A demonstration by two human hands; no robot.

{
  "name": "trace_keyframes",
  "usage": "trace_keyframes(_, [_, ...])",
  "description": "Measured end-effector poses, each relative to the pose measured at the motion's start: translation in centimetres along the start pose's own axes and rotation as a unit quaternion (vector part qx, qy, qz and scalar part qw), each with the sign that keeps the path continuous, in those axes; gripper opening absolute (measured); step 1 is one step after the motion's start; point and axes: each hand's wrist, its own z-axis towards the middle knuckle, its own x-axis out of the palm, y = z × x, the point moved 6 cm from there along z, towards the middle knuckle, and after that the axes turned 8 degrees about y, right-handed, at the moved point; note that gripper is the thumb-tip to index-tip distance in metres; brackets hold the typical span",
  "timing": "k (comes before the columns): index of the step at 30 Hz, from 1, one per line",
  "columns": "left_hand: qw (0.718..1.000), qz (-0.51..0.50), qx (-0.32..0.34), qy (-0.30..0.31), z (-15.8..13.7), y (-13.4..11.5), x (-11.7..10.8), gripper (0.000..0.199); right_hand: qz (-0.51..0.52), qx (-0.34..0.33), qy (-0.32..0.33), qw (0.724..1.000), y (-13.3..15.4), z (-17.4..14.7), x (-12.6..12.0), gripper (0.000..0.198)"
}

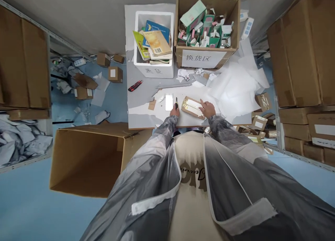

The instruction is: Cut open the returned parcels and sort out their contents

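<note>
On the tabletop lies a small brown cardboard parcel [192, 110] with a white label and shiny tape at its ends. My right hand [208, 109] rests on the parcel's right end, fingers spread over it. A dark-handled utility knife [176, 104] points away from me, gripped in my left hand [175, 112], just left of the parcel and apart from it. Beside that hand is a blank white rectangle [169, 102], possibly a phone or a card. Farther left sits a red and black box cutter [135, 85].
At the back stand a white foam box [154, 72] of books and a cardboard carton [180, 52] full of green and white boxes. Clear wrap [232, 87] heaps at the right. A large open carton [86, 129] stands left below the table; shelves flank both sides.
</note>
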Motion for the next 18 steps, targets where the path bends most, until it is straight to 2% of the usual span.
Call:
trace_keyframes(3, [0.999,-0.017,0.033,0.021,2.8,-2.1,1.5,0.075,0.002,0.012,0.021,1.000,-0.4,-1.2,0.4,0.090])
trace_keyframes(6, [0.999,-0.029,0.031,0.007,3.3,-2.4,2.4,0.070,0.017,0.008,0.048,0.999,-0.4,-1.9,0.8,0.093])
trace_keyframes(9, [0.998,-0.024,0.006,-0.050,1.4,-2.2,3.3,0.077,0.034,-0.005,0.048,0.998,0.5,-2.1,0.8,0.101])
trace_keyframes(11, [0.997,-0.013,0.010,-0.079,-0.4,-2.7,4.2,0.085,0.046,-0.049,0.031,0.997,2.0,-1.8,0.7,0.105])
trace_keyframes(14, [0.997,0.026,0.021,-0.067,-2.6,-4.6,6.0,0.108,0.068,-0.097,0.021,0.993,4.4,-1.1,0.8,0.111])
trace_keyframes(18, [0.997,0.037,-0.032,-0.058,-3.5,-7.1,7.9,0.136,0.064,-0.087,0.039,0.993,5.6,0.3,0.6,0.117])
